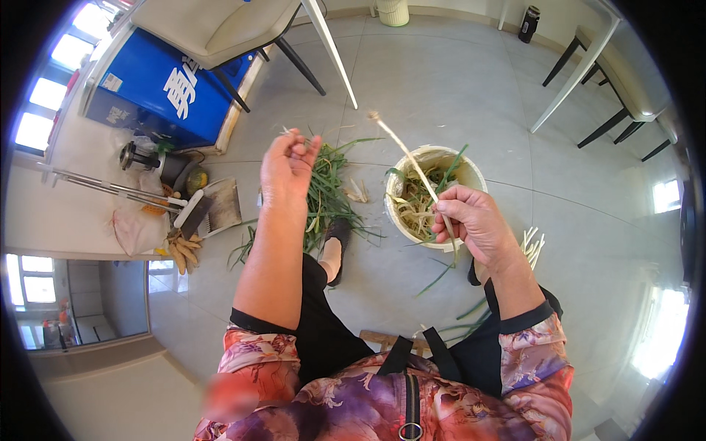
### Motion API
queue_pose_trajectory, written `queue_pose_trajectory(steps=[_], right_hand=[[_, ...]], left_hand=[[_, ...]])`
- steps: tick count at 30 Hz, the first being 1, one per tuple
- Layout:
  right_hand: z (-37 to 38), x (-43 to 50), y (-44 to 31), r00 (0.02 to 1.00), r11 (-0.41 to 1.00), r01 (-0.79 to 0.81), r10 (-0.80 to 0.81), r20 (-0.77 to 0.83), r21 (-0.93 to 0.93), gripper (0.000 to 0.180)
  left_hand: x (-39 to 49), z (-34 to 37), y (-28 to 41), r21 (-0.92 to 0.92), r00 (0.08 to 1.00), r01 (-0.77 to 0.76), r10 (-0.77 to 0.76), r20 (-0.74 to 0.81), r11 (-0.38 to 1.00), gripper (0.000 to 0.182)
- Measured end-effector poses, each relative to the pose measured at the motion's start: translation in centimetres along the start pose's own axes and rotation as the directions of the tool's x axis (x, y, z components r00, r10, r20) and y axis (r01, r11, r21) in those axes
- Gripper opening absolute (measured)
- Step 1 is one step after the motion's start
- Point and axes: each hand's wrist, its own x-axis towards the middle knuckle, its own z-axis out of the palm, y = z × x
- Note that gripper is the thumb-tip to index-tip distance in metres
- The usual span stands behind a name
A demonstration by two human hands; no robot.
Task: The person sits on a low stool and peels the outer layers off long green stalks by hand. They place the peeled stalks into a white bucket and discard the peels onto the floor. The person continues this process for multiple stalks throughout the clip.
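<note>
My right hand [469,218] grips a long green onion [407,151] over a white bucket [475,171]. The onion's pale stalk tilts up and left to its brown root end, and its green leaf hangs below my fingers. In the bucket lie dry peelings and green leaf scraps [413,212]. My left hand [289,162] is raised with curled fingers above a pile of green onions [325,187]. A small pale bit shows past its fingertips, and I cannot tell whether it is held. Several cleaned white stalks [532,247] lie right of the bucket.
A dry husk [357,191] lies on the grey tile floor. At left are a dustpan [223,206], a broom [190,212], and several tubers [185,251]. A blue box [160,88] stands behind a chair [220,27]. Another chair [623,77] is at far right.
</note>
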Motion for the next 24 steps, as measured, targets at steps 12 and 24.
queue_pose_trajectory(steps=[12,24], right_hand=[[0.6,0.3,0.2,1.000,1.000,-0.006,0.006,0.016,-0.006,0.008],[1.4,0.3,0.7,0.994,0.970,0.051,-0.073,-0.083,-0.237,0.011]], left_hand=[[-7.9,3.6,-6.5,0.418,0.767,0.375,-0.530,0.362,0.827,0.016],[-8.8,2.9,-7.7,0.534,0.787,0.258,-0.495,0.368,0.806,0.012]])
